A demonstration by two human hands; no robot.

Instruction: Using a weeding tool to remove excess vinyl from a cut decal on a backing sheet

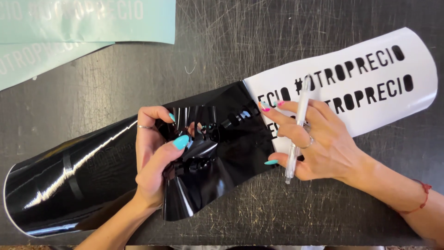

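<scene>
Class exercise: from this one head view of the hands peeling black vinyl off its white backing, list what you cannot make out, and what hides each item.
1. Tip of the white pen tool: covered by the right hand.
2. Black vinyl under the left hand: crumpled, glare hides detail.
3. Teal sheets: cut off by the top and left edges.
4. Roll's curled left end: its underside is hidden.

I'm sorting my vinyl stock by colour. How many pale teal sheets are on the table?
2. Both lie at the top left corner: the upper teal sheet overlaps the lower teal sheet, which pokes out beneath it. Both run off frame, so more may be hidden.
</scene>
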